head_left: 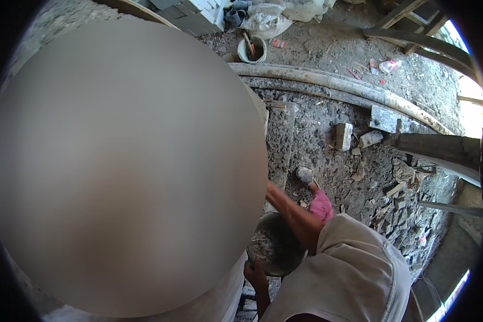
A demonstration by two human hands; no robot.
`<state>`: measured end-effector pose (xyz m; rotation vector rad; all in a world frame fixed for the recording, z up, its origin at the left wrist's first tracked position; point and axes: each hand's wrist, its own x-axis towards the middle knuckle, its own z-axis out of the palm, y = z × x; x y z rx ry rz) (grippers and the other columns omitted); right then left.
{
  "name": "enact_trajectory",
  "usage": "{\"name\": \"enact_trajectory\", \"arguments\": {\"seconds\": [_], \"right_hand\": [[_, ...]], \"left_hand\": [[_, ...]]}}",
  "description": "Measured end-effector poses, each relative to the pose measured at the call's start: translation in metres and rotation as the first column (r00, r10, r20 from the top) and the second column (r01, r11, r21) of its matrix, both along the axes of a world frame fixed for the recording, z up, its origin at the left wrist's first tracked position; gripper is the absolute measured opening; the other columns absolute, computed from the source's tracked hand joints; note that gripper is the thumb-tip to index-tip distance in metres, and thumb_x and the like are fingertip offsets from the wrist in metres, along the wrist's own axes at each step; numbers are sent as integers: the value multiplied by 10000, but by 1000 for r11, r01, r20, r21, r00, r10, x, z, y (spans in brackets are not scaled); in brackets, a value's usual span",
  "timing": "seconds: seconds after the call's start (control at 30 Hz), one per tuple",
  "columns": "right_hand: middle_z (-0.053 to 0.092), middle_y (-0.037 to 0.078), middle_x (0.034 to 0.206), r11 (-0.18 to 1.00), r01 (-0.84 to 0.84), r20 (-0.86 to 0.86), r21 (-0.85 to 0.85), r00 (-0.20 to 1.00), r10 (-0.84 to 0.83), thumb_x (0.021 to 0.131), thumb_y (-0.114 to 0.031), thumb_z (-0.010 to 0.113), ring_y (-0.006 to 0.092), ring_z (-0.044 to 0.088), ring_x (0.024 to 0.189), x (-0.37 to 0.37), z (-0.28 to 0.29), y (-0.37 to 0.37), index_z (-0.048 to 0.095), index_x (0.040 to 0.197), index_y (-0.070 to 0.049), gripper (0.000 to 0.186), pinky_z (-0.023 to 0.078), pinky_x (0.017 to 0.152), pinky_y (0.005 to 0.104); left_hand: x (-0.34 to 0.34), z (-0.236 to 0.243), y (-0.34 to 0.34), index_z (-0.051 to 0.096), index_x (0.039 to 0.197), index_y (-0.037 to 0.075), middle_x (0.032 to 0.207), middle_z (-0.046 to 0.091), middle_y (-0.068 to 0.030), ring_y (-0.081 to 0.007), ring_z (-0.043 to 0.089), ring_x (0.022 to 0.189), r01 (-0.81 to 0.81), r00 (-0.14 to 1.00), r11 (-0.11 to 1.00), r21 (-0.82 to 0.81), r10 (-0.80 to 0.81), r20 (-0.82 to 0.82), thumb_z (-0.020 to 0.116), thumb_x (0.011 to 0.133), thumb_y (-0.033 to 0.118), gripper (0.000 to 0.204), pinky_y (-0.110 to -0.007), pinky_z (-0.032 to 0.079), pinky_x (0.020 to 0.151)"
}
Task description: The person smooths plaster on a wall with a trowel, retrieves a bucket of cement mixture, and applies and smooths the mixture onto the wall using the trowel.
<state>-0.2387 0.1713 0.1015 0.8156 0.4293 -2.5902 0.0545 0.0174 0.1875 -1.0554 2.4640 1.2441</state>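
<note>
A dark round pan point(285, 251) with grey, mortar-like residue inside sits close in front of my body. My left hand point(256, 275) is closed on its near left rim, with the fingers partly out of sight. Above the pan's far side, my right forearm point(292, 212) reaches out to the left from a light sleeve. A large blurred disc covers the left half of the view and hides my right hand, so its fingers and anything in them cannot be seen.
My foot in a grey shoe point(305, 175) stands on rubble-strewn ground beside a board point(280, 137). Loose bricks point(343, 136) lie farther right. Long poles point(327, 80) cross behind, with a bucket point(252, 51) holding tools beyond. A beam point(440, 147) juts in from the right.
</note>
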Motion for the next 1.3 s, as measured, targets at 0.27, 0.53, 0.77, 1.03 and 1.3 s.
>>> {"name": "enact_trajectory", "arguments": {"seconds": [0.27,0.53,0.77,1.03,1.3], "right_hand": [[548,63,757,888,-155,-232,433,932,277,1016,-471,381,165,557,574,171,43,-13,475,1058,-71,413,463,489,312],[628,112,994,203,-152,1,967,802,597,926,-238,601,235,647,727,440,140,46,342,1412,-140,560,540,644,356],[591,133,987,-615,271,277,741,710,647,870,-155,609,342,659,801,526,154,-29,445,1361,-189,519,526,637,428],[580,175,924,-657,181,392,731,677,623,852,-74,544,325,672,744,600,178,-54,416,1375,-139,542,509,572,438],[595,209,951,-736,43,325,675,879,349,852,-89,567,364,647,721,658,172,-62,364,1387,-139,574,498,604,472]], "left_hand": [[46,-30,-58,600,1090,-11,993,644,-73,-133,598,868,34,992,957,287,3,-126,639,888,117,242,-299,497,781],[39,-14,-114,579,976,19,884,585,3,-90,519,813,46,881,829,558,229,-413,686,886,184,217,-265,442,718],[84,81,-107,278,661,120,666,268,87,-34,263,627,660,684,688,304,-381,-623,670,878,113,448,-258,255,509],[141,123,-97,288,648,99,616,261,66,-39,269,592,793,413,609,6,-531,-740,656,883,79,436,-260,258,489],[220,145,-68,356,622,54,561,308,-24,-88,309,533,805,156,533,-260,-612,-775,714,803,55,402,-314,303,465]]}}
